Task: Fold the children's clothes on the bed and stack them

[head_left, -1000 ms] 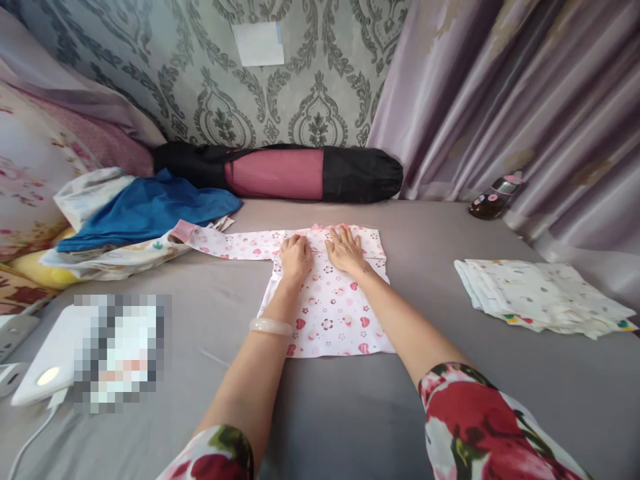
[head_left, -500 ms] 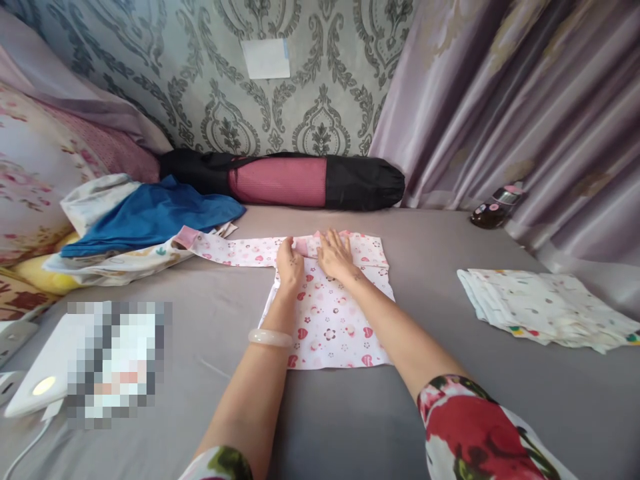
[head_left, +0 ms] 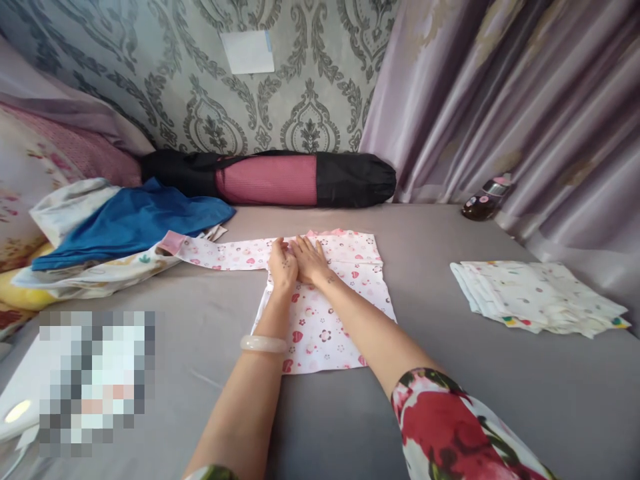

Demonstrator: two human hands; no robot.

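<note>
The small printed shirt [head_left: 327, 313] lies flat on the grey sheet [head_left: 340, 427], in front of the person and beneath both hands. One sleeve [head_left: 220, 256] stretches out to the left, its pink cuff [head_left: 171, 244] at the edge of the loose clothes beside the blue cloth [head_left: 130, 223]. The left hand [head_left: 283, 265] rests on the upper part of the shirt near the root of that sleeve, thumb side up; whether its fingers pinch any fabric cannot be told. The right hand [head_left: 309, 261] is close against it, palm down, fingers straight and slightly apart, pressing on the fabric rather than gripping it

The shirt looks light, thin and soft, like cotton, so it probably bends and creases easily, slides little and is in no danger of breaking. With nothing stiff inside, it likely needs holding at two spots to keep its shape: the shoulder edges, or the two corners of the hem [head_left: 325, 368]. A pull on one spot alone would likely skew it. The sleeve is narrow and best held at the cuff. The folded white clothes [head_left: 535, 297] lie well apart on the right
</note>
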